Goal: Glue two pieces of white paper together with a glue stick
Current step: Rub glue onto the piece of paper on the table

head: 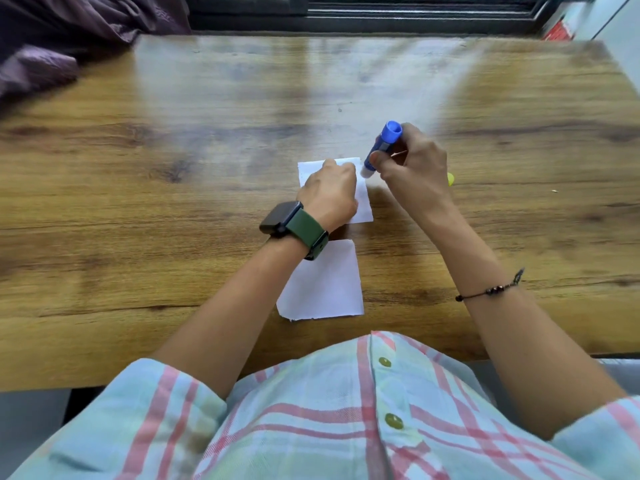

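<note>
Two pieces of white paper lie on the wooden table (173,202). The far paper (363,202) is pinned flat under my left hand (329,194), whose fingers press down on it. The near paper (325,285) lies free, partly under my left forearm. My right hand (412,168) grips a blue glue stick (384,140), tilted with its white tip down at the far paper's upper right corner. Whether the tip touches the paper I cannot tell.
A small yellow-green object (450,178), perhaps the glue cap, peeks out behind my right hand. Purple cloth (52,46) lies over the table's far left corner. A dark window sill (381,15) runs along the far edge.
</note>
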